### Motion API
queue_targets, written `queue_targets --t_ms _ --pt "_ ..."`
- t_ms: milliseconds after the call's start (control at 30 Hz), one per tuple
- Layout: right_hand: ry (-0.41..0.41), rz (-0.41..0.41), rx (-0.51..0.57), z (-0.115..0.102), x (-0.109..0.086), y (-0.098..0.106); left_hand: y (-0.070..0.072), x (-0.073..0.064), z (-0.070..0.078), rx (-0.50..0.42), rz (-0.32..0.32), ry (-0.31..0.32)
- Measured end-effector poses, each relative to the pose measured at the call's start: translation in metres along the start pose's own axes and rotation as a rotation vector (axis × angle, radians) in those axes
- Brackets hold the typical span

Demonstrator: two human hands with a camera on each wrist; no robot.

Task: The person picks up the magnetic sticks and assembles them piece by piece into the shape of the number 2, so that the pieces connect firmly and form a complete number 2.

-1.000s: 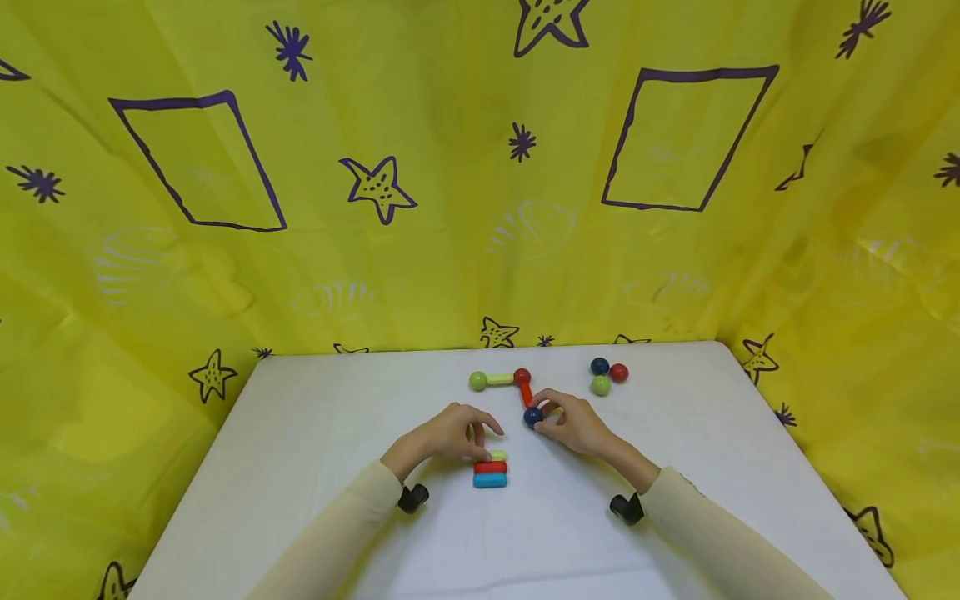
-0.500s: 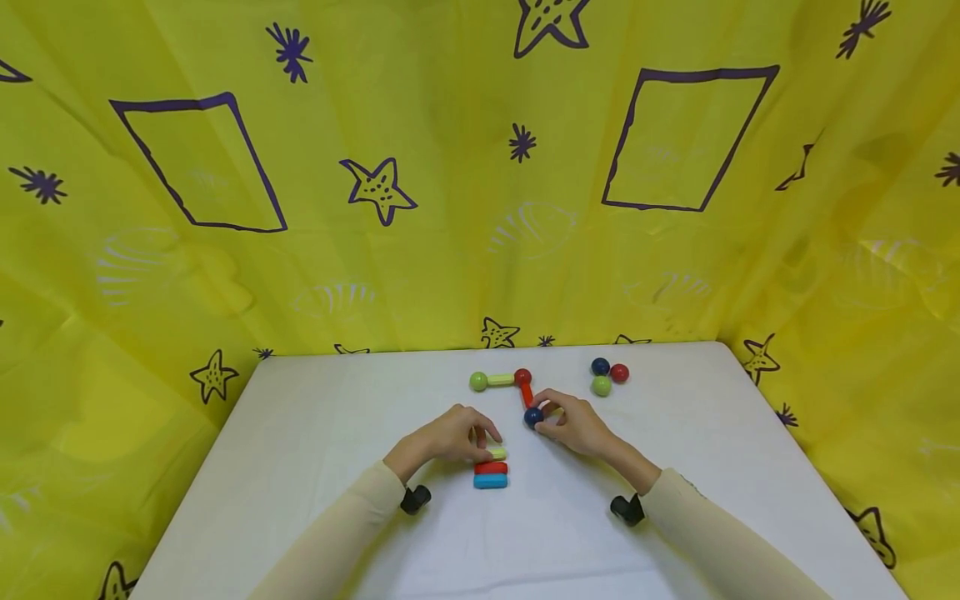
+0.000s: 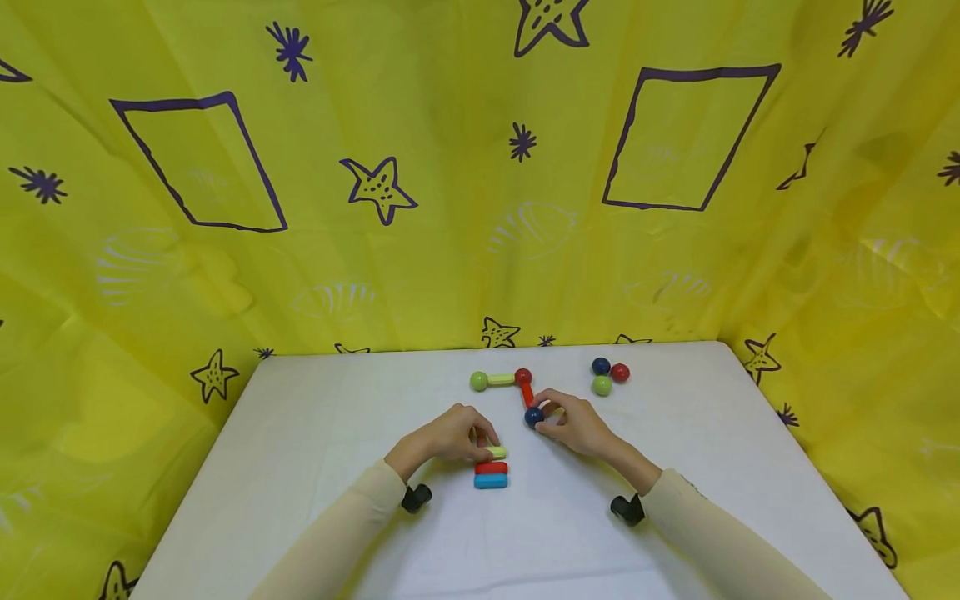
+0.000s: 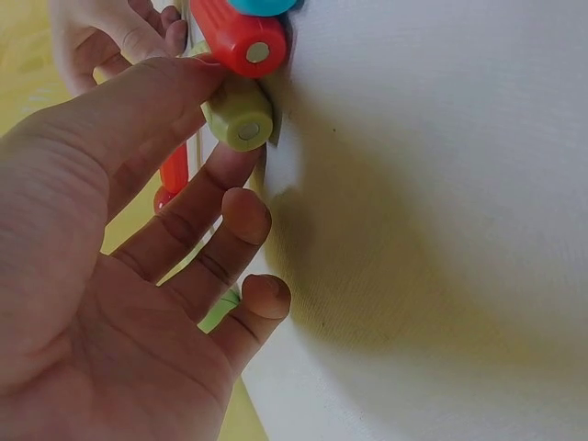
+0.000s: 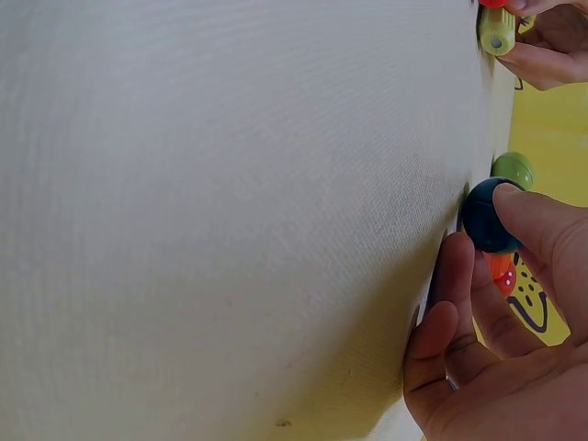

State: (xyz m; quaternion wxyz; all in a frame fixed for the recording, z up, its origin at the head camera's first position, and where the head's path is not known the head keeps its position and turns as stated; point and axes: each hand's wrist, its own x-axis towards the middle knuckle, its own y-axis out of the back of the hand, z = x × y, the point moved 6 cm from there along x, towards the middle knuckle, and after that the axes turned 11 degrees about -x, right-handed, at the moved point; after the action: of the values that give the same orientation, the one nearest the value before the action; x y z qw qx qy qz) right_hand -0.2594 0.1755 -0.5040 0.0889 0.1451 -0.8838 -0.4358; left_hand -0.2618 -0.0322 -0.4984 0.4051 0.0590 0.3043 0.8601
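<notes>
My left hand [image 3: 453, 433] pinches a pale yellow-green magnetic stick [image 4: 241, 118] between thumb and fingers. Right beside that stick lie a red stick [image 3: 492, 468] and a blue stick [image 3: 491, 481], side by side. With thumb and fingertips, my right hand [image 3: 576, 423] holds a dark blue ball [image 5: 487, 219] on the table. From this ball a red-orange stick [image 3: 527, 395] runs back to a red ball [image 3: 523, 377]. A second yellow-green stick [image 3: 501, 380] links the red ball to a green ball [image 3: 478, 381] on its left.
At the back right, a blue ball [image 3: 601, 366], a red ball [image 3: 620, 372] and a green ball [image 3: 602, 386] sit clustered together. The white table [image 3: 315, 467] is enclosed by a yellow patterned curtain [image 3: 450, 275] at the back and sides.
The yellow-green stick in my left hand has shifted slightly away from the red stick, and the fingers have closed in on it. My right hand stays on the blue ball.
</notes>
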Motion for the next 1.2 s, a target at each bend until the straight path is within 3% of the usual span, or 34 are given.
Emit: queue_targets --t_ms 500,1200 --pt "0.007 -0.027 -0.003 -0.002 0.001 0.001 0.003 -0.001 0.000 0.019 0.005 -0.017" --pt "0.013 -0.056 -0.003 0.000 0.004 0.001 0.023 0.000 0.001 0.047 0.043 -0.018"
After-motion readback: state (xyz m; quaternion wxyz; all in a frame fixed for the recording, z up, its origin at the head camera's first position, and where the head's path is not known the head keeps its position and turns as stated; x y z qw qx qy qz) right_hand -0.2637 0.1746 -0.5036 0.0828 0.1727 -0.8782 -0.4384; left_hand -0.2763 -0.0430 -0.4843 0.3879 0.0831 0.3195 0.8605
